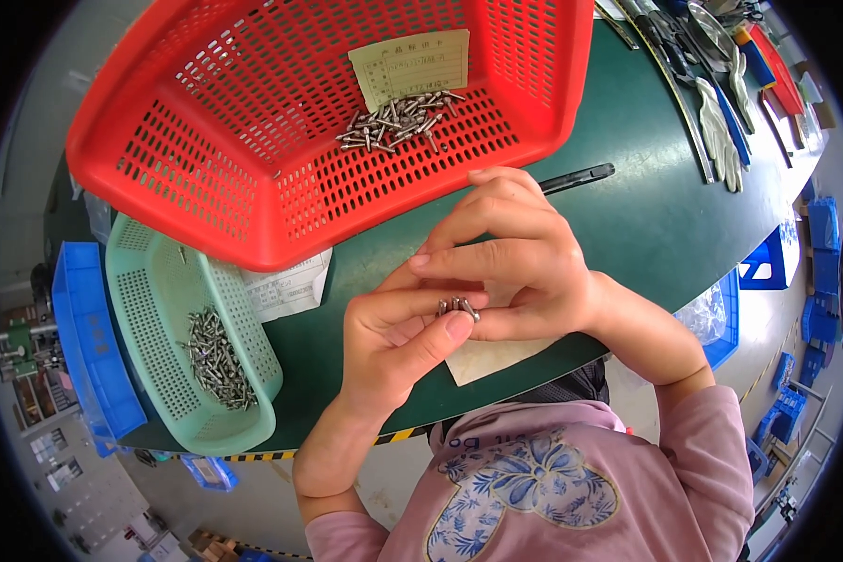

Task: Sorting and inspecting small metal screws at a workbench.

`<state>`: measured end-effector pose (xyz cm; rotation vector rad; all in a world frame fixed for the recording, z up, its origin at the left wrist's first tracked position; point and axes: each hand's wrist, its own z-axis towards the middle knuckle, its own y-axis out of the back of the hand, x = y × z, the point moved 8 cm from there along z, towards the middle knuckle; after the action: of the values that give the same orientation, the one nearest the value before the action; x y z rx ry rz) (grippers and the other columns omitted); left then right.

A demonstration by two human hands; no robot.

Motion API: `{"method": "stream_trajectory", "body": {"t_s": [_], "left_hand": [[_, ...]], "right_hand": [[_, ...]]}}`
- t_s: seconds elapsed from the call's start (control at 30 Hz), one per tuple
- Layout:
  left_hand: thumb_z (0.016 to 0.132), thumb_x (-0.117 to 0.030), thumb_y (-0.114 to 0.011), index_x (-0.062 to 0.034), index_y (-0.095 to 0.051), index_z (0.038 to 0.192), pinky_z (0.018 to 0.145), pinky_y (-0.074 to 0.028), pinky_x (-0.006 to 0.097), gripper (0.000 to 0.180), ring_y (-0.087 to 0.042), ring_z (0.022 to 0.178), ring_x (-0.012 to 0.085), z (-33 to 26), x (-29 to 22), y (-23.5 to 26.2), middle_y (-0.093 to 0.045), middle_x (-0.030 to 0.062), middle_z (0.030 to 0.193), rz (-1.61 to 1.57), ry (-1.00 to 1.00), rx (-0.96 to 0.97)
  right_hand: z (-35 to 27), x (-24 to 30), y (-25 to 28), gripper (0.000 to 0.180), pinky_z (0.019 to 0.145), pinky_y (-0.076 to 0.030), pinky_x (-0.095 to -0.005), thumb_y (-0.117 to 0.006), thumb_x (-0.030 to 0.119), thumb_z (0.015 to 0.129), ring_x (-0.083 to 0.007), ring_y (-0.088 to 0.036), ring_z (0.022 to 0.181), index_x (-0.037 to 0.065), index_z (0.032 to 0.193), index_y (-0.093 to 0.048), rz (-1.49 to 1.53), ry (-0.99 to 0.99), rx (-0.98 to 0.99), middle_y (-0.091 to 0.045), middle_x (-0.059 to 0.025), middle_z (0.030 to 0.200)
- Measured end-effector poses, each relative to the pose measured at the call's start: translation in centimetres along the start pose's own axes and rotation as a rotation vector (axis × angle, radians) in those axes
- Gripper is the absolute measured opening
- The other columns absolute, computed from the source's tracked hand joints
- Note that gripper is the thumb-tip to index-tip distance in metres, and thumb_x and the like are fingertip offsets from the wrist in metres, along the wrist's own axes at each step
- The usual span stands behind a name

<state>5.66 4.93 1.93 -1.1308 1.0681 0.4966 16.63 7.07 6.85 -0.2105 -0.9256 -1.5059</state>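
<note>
My left hand [389,351] is closed, pinching several small metal pins [457,306] between thumb and fingers. My right hand [525,258] meets it from the right, its fingers curled over the left fingers and its thumb reaching behind the pins. What the right fingertips grip is hidden. Just beyond both hands stands a large red perforated basket [262,248], tilted in view. A heap of similar metal pins [398,122] lies in it beside a pale green card [412,66]. To the left, a light green basket [267,370] holds another heap of pins [217,361].
Under the hands, a pale sheet [496,361] lies at the green table's [646,225] near edge. A black slim tool [578,178] rests beside the red basket. White gloves [717,136] and hand tools lie far right. Blue bins [98,347] stand beyond the table's left side.
</note>
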Motion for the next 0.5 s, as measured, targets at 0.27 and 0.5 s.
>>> {"method": "stream_trajectory", "body": {"t_s": [0.27,0.5], "left_hand": [[0.085,0.006,-0.057,0.0094,-0.064,0.099,0.088,-0.049,0.030,0.017,-0.058,0.102,0.0197,0.0,0.0,0.1,-0.058,0.0141,0.110,0.034,-0.005,-0.001],[0.079,0.005,-0.062,0.0018,-0.068,0.099,0.074,-0.051,0.027,0.021,-0.063,0.089,0.0193,0.2,-2.4,-0.6,-0.061,0.0143,0.105,0.538,-0.279,-0.034]], "right_hand": [[0.0,0.0,0.0,0.038,0.077,-0.040,-0.0353,-0.075,0.017,0.057,-0.0187,-0.056,0.079,0.008,0.093,-0.069,-0.003,-0.002,-0.015,-0.062,0.0000,0.088],[-0.3,-0.6,0.1,0.047,0.078,-0.040,-0.0363,-0.074,0.017,0.055,-0.0204,-0.056,0.079,0.008,0.101,-0.067,-0.043,-0.044,-0.013,-0.062,-0.0011,0.090]]}}
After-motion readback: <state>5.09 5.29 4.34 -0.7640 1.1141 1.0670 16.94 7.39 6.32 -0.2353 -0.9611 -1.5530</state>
